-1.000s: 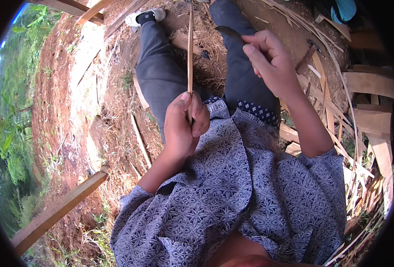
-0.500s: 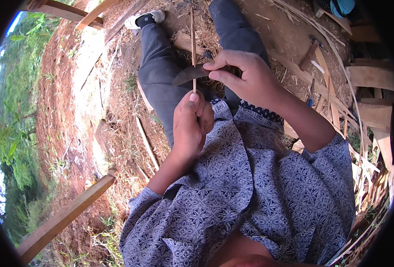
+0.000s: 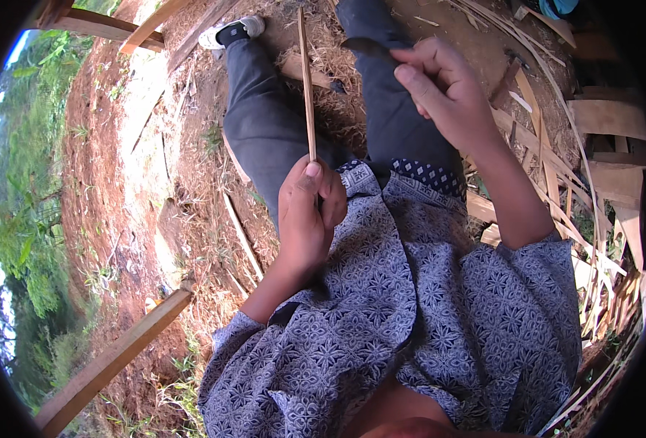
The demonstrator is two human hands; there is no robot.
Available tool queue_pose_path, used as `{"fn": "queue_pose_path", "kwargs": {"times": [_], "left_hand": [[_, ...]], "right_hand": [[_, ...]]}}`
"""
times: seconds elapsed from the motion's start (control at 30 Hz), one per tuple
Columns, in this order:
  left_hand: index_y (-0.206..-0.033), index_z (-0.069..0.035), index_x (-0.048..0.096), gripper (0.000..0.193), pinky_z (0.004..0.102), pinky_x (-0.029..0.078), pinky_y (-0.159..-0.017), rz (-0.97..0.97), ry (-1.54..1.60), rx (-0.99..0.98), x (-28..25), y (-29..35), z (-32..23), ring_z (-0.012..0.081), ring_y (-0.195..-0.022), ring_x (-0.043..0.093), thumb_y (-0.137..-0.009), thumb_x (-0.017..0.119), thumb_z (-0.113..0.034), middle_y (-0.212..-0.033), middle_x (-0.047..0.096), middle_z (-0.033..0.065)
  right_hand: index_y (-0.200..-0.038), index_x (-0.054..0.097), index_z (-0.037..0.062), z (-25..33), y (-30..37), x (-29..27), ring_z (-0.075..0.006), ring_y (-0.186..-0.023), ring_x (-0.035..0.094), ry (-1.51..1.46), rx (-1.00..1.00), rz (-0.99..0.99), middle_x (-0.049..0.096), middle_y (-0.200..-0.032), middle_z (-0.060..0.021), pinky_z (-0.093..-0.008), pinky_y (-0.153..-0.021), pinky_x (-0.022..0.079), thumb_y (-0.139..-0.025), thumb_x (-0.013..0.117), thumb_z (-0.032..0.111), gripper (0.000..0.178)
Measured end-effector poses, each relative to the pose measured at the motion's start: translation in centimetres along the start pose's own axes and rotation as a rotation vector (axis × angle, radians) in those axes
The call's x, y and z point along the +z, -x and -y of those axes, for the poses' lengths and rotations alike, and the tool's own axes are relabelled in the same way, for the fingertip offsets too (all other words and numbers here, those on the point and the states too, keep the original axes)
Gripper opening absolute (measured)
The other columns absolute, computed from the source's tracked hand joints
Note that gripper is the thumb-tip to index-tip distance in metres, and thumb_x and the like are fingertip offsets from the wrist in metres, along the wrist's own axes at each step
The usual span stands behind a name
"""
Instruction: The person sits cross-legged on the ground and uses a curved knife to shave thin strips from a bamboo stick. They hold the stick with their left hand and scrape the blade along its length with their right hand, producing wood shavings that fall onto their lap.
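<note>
My left hand (image 3: 310,201) is closed around the lower end of a thin wooden strip (image 3: 307,87), thumb on top. The strip points away from me, above my left thigh and the ground between my legs. Up and to the right, my right hand (image 3: 443,91) is closed on a knife (image 3: 372,50) with a dark, curved blade. Its handle is mostly hidden in my fingers. The blade points left over my right leg, apart from the strip.
Wood shavings and bits of straw litter the brown ground between my legs. Long thin strips (image 3: 549,157) and wooden boards (image 3: 611,120) lie at the right. A wooden beam (image 3: 118,358) slants in at the lower left, beside a reddish dirt slope (image 3: 129,219).
My right hand has lifted the knife off the strip and moved it away, up and to the right. The far end of the strip has tilted slightly left in my left hand.
</note>
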State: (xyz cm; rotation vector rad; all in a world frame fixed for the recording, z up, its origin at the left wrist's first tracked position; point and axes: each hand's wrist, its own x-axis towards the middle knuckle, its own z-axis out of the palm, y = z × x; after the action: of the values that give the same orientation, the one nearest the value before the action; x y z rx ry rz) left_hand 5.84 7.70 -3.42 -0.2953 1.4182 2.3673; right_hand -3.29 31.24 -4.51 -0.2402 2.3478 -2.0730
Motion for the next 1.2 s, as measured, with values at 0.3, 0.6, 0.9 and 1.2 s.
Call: {"fn": "queue_pose_path", "kwargs": {"times": [0.3,0.6,0.9,1.2], "left_hand": [[-0.087,-0.010,0.042,0.031,0.0252,0.026,-0.044,0.017,0.071,0.021,0.3,-0.7,0.2,0.0079,-0.048,0.031,-0.112,0.042,-0.029,-0.061,0.041,0.0008],[-0.084,-0.012,0.041,0.034,0.0272,0.026,-0.047,0.044,-0.071,0.017,1.1,0.1,0.5,0.0094,-0.048,0.030,-0.109,0.044,-0.035,-0.058,0.038,-0.0007],[-0.087,-0.010,0.045,0.030,0.0263,0.026,-0.046,-0.014,-0.231,0.109,-0.3,-0.1,0.7,0.0082,-0.049,0.032,-0.112,0.040,-0.027,-0.059,0.041,0.0000],[-0.088,-0.010,0.045,0.029,0.0248,0.027,-0.047,-0.066,-0.200,0.093,0.9,-0.8,0.4,0.0077,-0.049,0.032,-0.112,0.041,-0.026,-0.062,0.042,-0.0002]], "right_hand": [[-0.109,0.073,0.0007,0.7,1.7,5.4,-0.0101,-0.082,0.064,0.049,-0.210,0.240,0.070,-0.094,-0.0044,-0.0257,-0.073,0.049,-0.094,0.073,0.006,0.016],[-0.106,0.071,0.0015,-3.0,-1.4,2.2,-0.0113,-0.079,0.066,0.108,-0.291,-0.188,0.072,-0.090,-0.0014,-0.0254,-0.072,0.051,-0.096,0.073,0.013,0.015],[-0.117,0.068,0.0027,-1.0,-0.3,-0.1,-0.0018,-0.068,0.051,-0.046,-0.013,-0.114,0.058,-0.084,0.0045,-0.0199,-0.060,0.040,-0.101,0.068,0.016,0.020],[-0.108,0.071,-0.0007,0.5,2.5,5.1,-0.0128,-0.087,0.068,0.041,-0.196,0.260,0.071,-0.095,-0.0081,-0.0261,-0.077,0.051,-0.094,0.073,0.003,0.015]]}}
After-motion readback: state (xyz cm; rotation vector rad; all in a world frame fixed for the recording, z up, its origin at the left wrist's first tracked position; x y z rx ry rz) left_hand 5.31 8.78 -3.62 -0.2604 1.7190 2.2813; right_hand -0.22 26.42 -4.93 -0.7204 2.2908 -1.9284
